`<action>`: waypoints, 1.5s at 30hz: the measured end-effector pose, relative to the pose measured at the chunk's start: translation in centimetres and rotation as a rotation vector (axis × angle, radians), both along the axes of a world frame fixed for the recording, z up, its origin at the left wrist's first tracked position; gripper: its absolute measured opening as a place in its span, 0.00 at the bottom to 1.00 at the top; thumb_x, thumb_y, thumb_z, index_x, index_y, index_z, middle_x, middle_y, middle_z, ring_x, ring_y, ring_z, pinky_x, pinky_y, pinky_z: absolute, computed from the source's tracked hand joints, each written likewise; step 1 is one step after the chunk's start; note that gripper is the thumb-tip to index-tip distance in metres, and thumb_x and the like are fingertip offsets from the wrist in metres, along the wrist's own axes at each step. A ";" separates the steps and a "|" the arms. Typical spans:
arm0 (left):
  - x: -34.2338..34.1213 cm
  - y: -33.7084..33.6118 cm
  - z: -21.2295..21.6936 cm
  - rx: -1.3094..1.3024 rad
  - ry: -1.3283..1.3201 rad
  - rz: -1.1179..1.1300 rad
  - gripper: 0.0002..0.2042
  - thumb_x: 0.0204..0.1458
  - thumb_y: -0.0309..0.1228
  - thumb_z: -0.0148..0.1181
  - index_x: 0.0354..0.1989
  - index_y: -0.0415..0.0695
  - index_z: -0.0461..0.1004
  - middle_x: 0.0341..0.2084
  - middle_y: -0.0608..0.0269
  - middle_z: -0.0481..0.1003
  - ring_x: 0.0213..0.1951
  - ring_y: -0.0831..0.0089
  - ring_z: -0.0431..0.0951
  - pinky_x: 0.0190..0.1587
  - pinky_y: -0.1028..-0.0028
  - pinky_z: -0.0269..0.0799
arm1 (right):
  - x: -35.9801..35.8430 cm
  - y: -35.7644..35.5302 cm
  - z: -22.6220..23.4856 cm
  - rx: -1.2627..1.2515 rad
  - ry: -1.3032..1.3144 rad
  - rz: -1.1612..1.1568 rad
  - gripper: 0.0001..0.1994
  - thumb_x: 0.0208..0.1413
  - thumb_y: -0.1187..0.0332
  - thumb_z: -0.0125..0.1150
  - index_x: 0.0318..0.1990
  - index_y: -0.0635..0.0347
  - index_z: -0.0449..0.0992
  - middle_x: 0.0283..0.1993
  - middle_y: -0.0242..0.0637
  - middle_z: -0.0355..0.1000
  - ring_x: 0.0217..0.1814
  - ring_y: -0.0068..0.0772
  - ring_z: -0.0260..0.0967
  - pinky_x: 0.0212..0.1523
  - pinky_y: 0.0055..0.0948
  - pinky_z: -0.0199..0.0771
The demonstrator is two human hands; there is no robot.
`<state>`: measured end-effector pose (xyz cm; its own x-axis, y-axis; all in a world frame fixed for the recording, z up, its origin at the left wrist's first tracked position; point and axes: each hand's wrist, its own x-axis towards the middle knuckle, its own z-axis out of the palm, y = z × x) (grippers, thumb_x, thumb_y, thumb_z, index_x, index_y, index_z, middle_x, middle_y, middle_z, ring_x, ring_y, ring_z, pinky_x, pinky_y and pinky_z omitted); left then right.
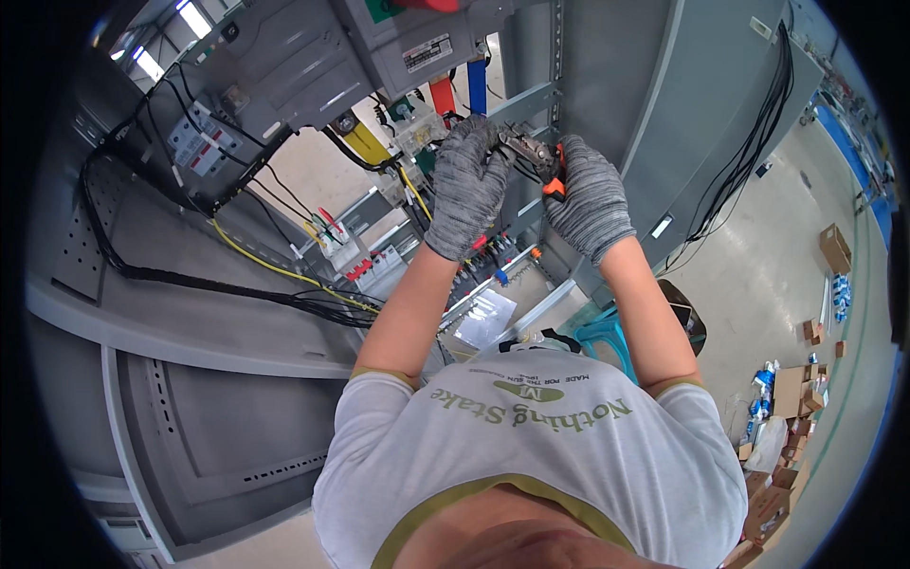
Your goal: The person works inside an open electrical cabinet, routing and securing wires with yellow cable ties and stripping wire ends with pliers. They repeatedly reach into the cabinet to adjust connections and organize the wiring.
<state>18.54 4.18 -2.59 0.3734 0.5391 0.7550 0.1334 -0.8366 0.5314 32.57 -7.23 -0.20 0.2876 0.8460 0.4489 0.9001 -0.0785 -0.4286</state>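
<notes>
Inside a grey electrical cabinet, both my gloved hands are raised close together. My right hand (pixel 590 201) is closed around crimping pliers (pixel 533 152) with a metal head and orange-and-black handles. The head of the pliers points left, toward my left hand (pixel 466 190). The fingers of that hand are curled at the tool's jaws; what they pinch is hidden by the glove. Thin black wires show just below the jaws. Behind my left hand are a red busbar (pixel 442 97), a blue busbar (pixel 477 87) and a yellow busbar (pixel 368 144).
A large grey breaker (pixel 284 71) sits at the upper left. A black cable bundle (pixel 209 277) runs along the left panel. Another wire bundle (pixel 749 142) hangs on the open door at right. Cardboard boxes (pixel 768 512) lie on the floor at lower right, and a teal stool (pixel 607 334) stands below.
</notes>
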 end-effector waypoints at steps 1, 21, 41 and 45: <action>0.0 0.0 0.0 0.031 0.017 -0.003 0.04 0.52 0.22 0.55 0.35 0.38 0.73 0.30 0.60 0.70 0.34 0.72 0.71 0.39 0.74 0.68 | -0.1 0.0 0.1 0.001 0.001 -0.009 0.21 0.37 0.70 0.65 0.42 0.63 0.70 0.39 0.51 0.72 0.45 0.53 0.71 0.47 0.44 0.70; 0.3 -0.8 0.7 -0.092 -0.086 -0.052 0.07 0.47 0.24 0.56 0.35 0.36 0.75 0.30 0.52 0.72 0.34 0.56 0.72 0.40 0.65 0.69 | -0.7 0.3 -0.5 -0.010 0.043 -0.014 0.18 0.44 0.72 0.60 0.43 0.65 0.65 0.36 0.54 0.71 0.39 0.57 0.72 0.40 0.45 0.72; -1.7 -1.2 2.7 -0.103 0.125 -0.217 0.08 0.55 0.24 0.54 0.42 0.40 0.77 0.34 0.63 0.76 0.37 0.77 0.76 0.43 0.76 0.71 | 3.1 -3.8 -1.4 0.172 0.550 0.261 0.21 0.49 0.68 0.61 0.51 0.65 0.66 0.37 0.45 0.70 0.39 0.38 0.69 0.44 0.33 0.71; -0.6 -0.7 3.1 -0.102 0.086 -0.259 0.08 0.54 0.23 0.55 0.41 0.39 0.77 0.32 0.64 0.76 0.34 0.77 0.75 0.41 0.77 0.71 | 1.9 -2.2 -0.5 0.142 0.173 0.069 0.22 0.41 0.70 0.63 0.46 0.66 0.66 0.37 0.55 0.69 0.41 0.55 0.70 0.43 0.42 0.71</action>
<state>17.96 3.48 0.55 0.5687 0.4885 0.6617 -0.0301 -0.7916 0.6103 34.45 -9.41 -0.66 0.3143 0.7980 0.5142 0.8132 0.0532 -0.5796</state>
